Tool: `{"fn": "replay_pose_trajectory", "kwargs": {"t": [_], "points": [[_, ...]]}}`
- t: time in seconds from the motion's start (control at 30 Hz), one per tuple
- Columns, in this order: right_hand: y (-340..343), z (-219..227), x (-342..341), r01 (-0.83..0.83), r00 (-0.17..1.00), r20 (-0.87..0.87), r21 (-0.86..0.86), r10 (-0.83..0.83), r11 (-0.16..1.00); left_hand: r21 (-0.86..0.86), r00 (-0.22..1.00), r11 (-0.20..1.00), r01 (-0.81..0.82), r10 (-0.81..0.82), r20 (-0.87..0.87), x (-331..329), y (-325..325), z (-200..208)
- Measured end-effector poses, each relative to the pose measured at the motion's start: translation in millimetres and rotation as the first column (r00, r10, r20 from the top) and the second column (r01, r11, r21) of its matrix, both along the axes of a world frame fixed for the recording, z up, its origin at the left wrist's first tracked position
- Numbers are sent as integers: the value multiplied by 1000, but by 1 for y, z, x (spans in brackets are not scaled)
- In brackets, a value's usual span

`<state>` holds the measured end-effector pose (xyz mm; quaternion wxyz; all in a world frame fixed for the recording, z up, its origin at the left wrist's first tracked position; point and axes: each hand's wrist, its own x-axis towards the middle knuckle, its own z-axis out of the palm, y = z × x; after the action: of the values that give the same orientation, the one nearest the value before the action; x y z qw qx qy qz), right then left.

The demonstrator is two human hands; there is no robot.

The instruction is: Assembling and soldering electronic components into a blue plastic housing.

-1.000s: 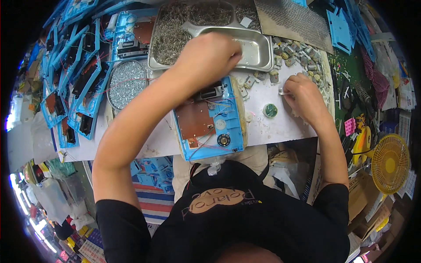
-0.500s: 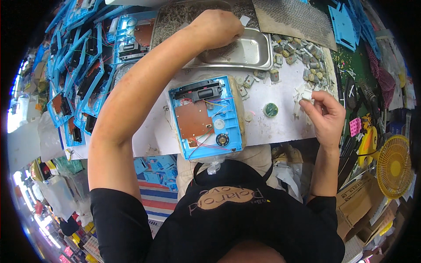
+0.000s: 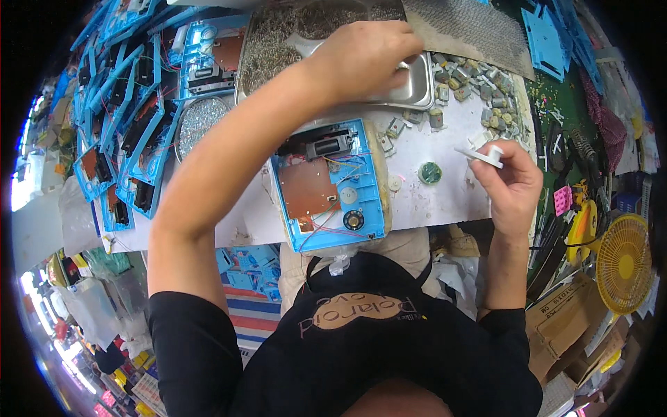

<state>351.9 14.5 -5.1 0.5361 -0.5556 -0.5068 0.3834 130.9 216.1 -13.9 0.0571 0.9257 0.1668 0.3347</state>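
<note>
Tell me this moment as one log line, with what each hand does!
left hand: over silver metal tray, grip unclear | right hand: holds white plastic part | open blue plastic case: flat brown board inside

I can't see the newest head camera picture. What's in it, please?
A person's right hand holds a small, white, plastic-looking piece, while the left hand is over a shiny, rectangular metal tray. In front of the person, an open blue plastic case with a flat brown board inside lies on a white-topped table.
</note>
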Motion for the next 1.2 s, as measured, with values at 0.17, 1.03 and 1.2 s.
{"fn": "replay_pose_trajectory", "kwargs": {"t": [0.17,1.03,1.2], "points": [[-24,11,-17,-349,931,-119,-3,346,937,-900,999,435,23,32,40,-60,-140,53],[-18,-5,-47,-719,689,224,97,689,688,-996,995,-68,56,83,50,-101,-211,43],[-51,-35,-22,-528,807,-446,-252,386,811,-709,933,609,-356,265,-242,-81,-173,15]]}}
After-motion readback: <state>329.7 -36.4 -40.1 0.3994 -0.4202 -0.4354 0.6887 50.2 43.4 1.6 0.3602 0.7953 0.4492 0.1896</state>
